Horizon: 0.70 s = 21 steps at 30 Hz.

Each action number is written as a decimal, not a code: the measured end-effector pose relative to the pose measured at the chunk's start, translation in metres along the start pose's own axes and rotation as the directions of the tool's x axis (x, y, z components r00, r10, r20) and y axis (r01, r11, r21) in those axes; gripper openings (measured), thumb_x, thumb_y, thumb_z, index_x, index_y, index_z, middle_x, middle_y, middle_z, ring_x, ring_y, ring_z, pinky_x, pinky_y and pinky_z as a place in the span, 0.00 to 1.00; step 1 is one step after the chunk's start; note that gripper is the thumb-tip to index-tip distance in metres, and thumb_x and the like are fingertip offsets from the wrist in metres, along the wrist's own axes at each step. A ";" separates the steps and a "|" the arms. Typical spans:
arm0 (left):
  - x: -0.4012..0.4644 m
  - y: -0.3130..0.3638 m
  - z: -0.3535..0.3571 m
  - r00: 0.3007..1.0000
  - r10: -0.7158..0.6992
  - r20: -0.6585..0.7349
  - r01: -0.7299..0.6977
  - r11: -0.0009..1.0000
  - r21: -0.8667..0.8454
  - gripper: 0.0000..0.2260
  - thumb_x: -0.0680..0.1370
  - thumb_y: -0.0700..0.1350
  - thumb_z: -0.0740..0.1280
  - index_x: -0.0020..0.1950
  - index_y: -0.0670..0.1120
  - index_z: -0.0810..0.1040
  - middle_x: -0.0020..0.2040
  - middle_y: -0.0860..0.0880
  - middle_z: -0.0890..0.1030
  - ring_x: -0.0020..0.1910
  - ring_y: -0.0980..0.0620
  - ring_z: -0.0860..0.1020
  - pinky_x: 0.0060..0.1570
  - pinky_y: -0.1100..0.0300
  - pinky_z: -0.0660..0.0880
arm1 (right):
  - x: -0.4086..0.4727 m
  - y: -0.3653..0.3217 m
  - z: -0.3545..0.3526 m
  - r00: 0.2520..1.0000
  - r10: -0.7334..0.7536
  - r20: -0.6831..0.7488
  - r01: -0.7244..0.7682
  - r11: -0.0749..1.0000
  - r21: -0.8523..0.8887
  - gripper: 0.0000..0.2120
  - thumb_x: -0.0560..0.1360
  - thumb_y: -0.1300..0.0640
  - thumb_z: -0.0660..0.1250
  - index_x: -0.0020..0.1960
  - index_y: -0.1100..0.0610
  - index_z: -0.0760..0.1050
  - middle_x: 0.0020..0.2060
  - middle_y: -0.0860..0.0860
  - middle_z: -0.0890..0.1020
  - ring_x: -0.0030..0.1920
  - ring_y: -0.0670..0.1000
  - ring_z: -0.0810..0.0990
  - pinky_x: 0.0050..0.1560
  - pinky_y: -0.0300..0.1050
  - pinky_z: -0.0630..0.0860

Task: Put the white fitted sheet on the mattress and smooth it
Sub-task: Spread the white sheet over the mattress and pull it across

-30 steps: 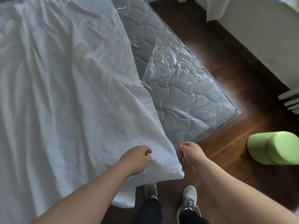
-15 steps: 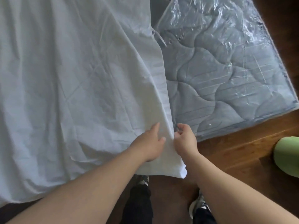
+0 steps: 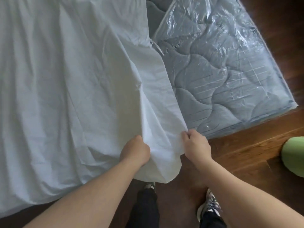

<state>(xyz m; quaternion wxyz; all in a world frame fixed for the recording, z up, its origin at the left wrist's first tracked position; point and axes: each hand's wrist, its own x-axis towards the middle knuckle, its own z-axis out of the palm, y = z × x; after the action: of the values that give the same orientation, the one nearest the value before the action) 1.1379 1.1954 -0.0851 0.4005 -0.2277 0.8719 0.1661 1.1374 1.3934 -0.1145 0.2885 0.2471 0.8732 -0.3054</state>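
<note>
The crumpled white fitted sheet (image 3: pixel 69 83) now covers the left of the grey quilted, plastic-wrapped mattress (image 3: pixel 222 76). Its near edge, loosely touched half a second ago, is now gripped by the left hand (image 3: pixel 134 150) and pinched by the right hand (image 3: pixel 195 143). Corner fitting is judged next.

Single head-worn view, wide-angle.
Looks steeply down, close above both forearms; mattress (image 3: pixel 222 83) upper right, floor (image 3: pixel 246 153) lower right.

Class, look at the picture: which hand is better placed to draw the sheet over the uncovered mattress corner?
Right hand: it pinches the sheet edge beside the bare mattress; the left hand grips farther away.
</note>
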 end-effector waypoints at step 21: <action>-0.354 0.287 -0.066 0.904 0.417 -0.090 -0.371 0.663 -0.651 0.18 0.84 0.58 0.59 0.72 0.55 0.71 0.60 0.49 0.79 0.48 0.50 0.82 0.47 0.55 0.76 | -0.143 0.038 -0.419 0.860 -0.388 -0.332 0.456 0.876 0.158 0.19 0.82 0.50 0.62 0.36 0.60 0.70 0.28 0.50 0.74 0.32 0.53 0.72 0.36 0.50 0.67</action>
<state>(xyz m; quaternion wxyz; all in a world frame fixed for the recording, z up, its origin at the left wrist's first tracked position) 1.1485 1.4992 0.2607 0.2787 -0.1533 0.7722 0.5500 1.1139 1.6664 0.2351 0.0521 0.1227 0.8973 -0.4209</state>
